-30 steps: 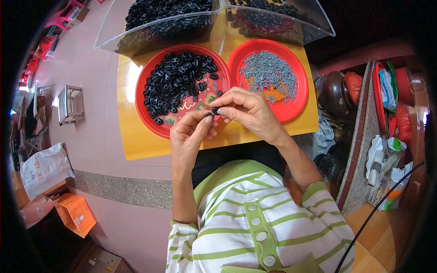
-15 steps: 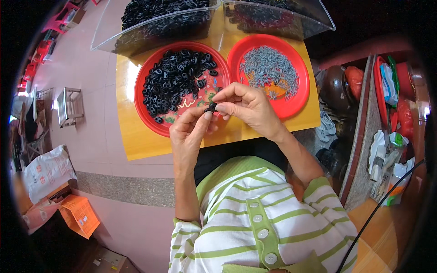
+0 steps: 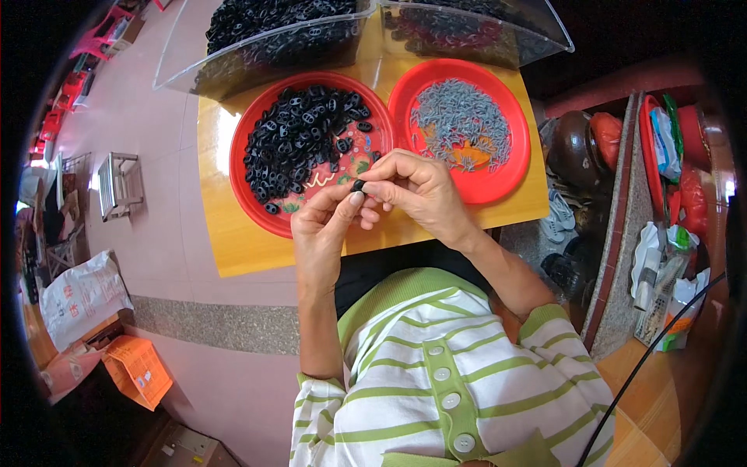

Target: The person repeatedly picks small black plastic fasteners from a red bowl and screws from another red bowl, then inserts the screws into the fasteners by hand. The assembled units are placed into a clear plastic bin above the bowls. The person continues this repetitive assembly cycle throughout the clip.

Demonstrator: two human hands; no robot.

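Observation:
Between my fingertips, over the near edge of the left tray, is a small black plastic piece [image 3: 358,186]. My left hand [image 3: 327,214] pinches it from the left with thumb and forefinger. From the right, the thumb and forefinger of my right hand [image 3: 416,187] close on it too. Most of the piece is hidden by the fingers. The round red tray [image 3: 236,167] beyond my left hand holds a heap of black oval pieces with holes [image 3: 292,140]. Beside it, a second red tray [image 3: 520,148] bears many small grey pin-like parts [image 3: 459,117].
Two clear plastic bins [image 3: 264,58] full of black pieces stand at the table's far side. The yellow table [image 3: 226,253] ends just before my lap. A metal stool [image 3: 118,183] is on the floor at left; at right are a brown jar [image 3: 572,144] and shoes [image 3: 559,218].
My right thumb and fingertips have shifted slightly left and closed in over the black piece. It shows as a smaller, rounder shape now. The trays have stayed put.

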